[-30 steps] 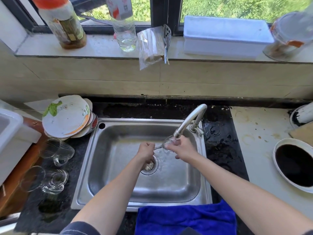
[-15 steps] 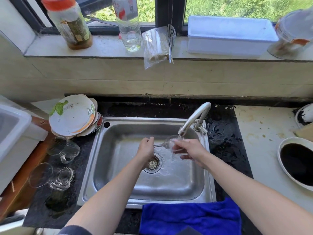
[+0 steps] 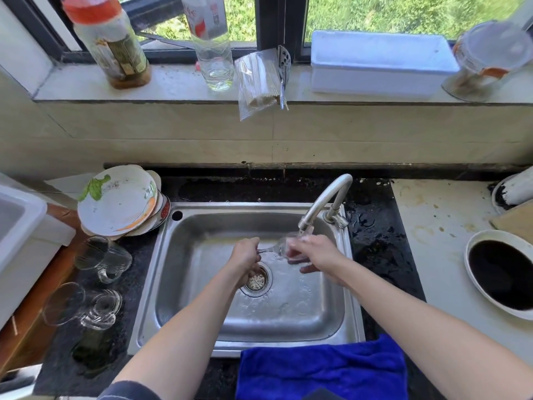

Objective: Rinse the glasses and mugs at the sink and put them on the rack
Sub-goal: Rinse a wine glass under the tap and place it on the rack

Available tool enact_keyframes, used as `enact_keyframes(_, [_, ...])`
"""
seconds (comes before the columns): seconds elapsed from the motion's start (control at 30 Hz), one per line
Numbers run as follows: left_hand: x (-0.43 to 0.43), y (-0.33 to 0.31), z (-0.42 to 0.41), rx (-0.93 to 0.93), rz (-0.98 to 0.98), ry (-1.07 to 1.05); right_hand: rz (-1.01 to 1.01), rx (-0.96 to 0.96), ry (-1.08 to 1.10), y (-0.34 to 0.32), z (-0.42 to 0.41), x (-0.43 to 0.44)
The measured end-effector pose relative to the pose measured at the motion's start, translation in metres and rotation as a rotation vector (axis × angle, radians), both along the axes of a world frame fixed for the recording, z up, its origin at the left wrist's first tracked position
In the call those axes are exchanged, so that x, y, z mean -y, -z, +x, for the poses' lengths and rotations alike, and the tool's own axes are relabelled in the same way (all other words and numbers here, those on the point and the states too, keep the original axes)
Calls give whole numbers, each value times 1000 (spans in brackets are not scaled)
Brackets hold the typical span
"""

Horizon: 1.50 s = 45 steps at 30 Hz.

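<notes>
- Seen from above, two bare forearms reach over a steel sink [image 3: 184,284] set into a dark, wet counter [image 3: 377,243].
- Both hands hold a clear stemmed glass [image 3: 284,246] on its side above the drain [image 3: 257,280], right beneath the spout of a curved metal tap [image 3: 324,200].
- The left hand [image 3: 245,255] is closed around the stem end of the glass, fingers curled in.
- The right hand [image 3: 313,252] wraps the bowl of the glass; its fingers curve around and under it. The bowl is blurred, so finer detail cannot be told.
- Water pools and ripples on the sink floor under the hands.
- On the counter left of the sink lie a clear glass mug [image 3: 101,259] and, nearer the viewer, two more clear glasses [image 3: 83,306], all tipped on their sides.
- Behind them a stack of white patterned plates [image 3: 118,200] leans by the sink's back-left corner.
- A blue cloth [image 3: 320,370] is draped over the sink's front edge.
- To the right, on a pale counter, sits a white bowl of dark liquid [image 3: 501,274].
- The windowsill behind holds a red-capped bottle [image 3: 108,41], a clear plastic bottle [image 3: 212,44], a plastic bag [image 3: 258,82] and a white box [image 3: 380,63].
</notes>
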<state>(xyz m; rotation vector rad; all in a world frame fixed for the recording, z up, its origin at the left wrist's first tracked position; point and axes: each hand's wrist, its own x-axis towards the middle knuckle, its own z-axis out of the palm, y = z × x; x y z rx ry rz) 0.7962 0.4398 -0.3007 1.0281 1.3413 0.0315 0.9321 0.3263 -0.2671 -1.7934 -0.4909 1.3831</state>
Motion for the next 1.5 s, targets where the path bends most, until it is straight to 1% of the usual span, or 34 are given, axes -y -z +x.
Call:
enact_keyframes(0.03, [-1, -1, -1, -31, 82, 16, -15, 88, -53, 1, 4, 5])
enact_keyframes(0.1, [2, -1, -1, -117, 235, 63, -107, 520, -129, 10, 11, 10])
enact_keyframes(0.17, [8, -1, 7, -151, 268, 56, -84, 847, -226, 16, 3, 3])
enact_keyframes(0.23, [11, -4, 12, -132, 266, 37, -41, 966, -307, 22, -9, -4])
enact_keyframes(0.3, [12, -14, 14, -110, 319, 77, -57, 1018, -309, 26, -3, -8])
enact_keyframes(0.4, [14, -23, 12, -158, 487, 256, -120, 935, -234, 22, 12, -12])
enact_keyframes(0.43, [15, -27, 11, -175, 541, 280, -87, 1008, -266, 20, 11, -13])
enact_keyframes(0.5, [16, -31, 10, -174, 634, 296, 40, 1183, -457, 16, 3, -14])
enact_keyframes(0.53, [16, -32, 9, -165, 686, 320, 93, 1188, -534, 16, 0, -15])
enact_keyframes(0.57, [17, -35, 7, -147, 745, 365, 56, 1079, -553, 13, 1, -16])
enact_keyframes(0.6, [17, -37, 5, -128, 806, 410, -9, 854, -477, 11, 6, -19])
enact_keyframes(0.67, [18, -41, 3, -97, 874, 433, -157, 248, -216, 3, 19, -26])
enact_keyframes(0.7, [18, -43, 3, -67, 856, 386, -190, -10, -110, -3, 23, -25])
enact_keyframes(0.73, [18, -39, 4, -48, 809, 304, -172, -196, -8, -9, 25, -25])
enact_keyframes(0.77, [17, -36, 7, -51, 714, 194, -136, -303, 101, -11, 24, -26])
enact_keyframes(0.8, [14, -33, 12, -71, 576, 59, -88, -350, 221, -13, 19, -26])
enact_keyframes(0.83, [13, -31, 15, -83, 408, -71, -53, -265, 306, -13, 8, -27])
enact_keyframes(0.9, [15, -25, 17, -96, 101, -190, -5, 176, 298, -8, -14, -27])
enact_keyframes(0.93, [16, -25, 16, -107, 39, -169, 25, 394, 235, -7, -21, -24])
enact_keyframes(0.97, [17, -24, 16, -114, 32, -120, 48, 547, 170, -4, -22, -22])
enact_keyframes(1.0, [16, -27, 15, -118, 114, -37, 64, 635, 125, -4, -19, -23])
enact_keyframes(1.03, [14, -28, 15, -130, 257, 57, 53, 645, 92, -1, -13, -25])
enact_keyframes(1.07, [12, -29, 13, -150, 396, 150, 23, 603, 67, -3, -5, -28])
enact_keyframes(1.1, [10, -32, 10, -145, 507, 230, -31, 478, 74, 0, 5, -32])
enact_keyframes(1.17, [5, -33, 8, -103, 626, 289, -166, 40, 78, -6, 16, -37])
enact_keyframes(1.23, [2, -28, 7, -66, 569, 191, -181, -383, 147, -15, 22, -35])
enact_keyframes(1.27, [2, -24, 9, -35, 474, 81, -123, -526, 243, -21, 19, -35])
enact_keyframes(1.3, [3, -18, 12, -41, 359, -38, -45, -631, 374, -25, 13, -37])
enact_keyframes(1.33, [7, -11, 15, -79, 273, -112, 32, -618, 478, -25, 5, -39])
enact_keyframes(1.37, [13, -10, 18, -116, 256, -125, 74, -432, 518, -20, -5, -40])
enact_keyframes(1.4, [19, -13, 20, -141, 292, -93, 71, -128, 500, -14, -14, -39])
enact_keyframes(1.43, [24, -19, 22, -157, 356, -40, 48, 194, 425, -4, -17, -38])
enact_keyframes(1.47, [27, -25, 22, -165, 423, 21, 19, 443, 326, 1, -15, -35])
enact_keyframes(1.5, [26, -30, 21, -166, 483, 95, 4, 594, 234, 2, -10, -33])
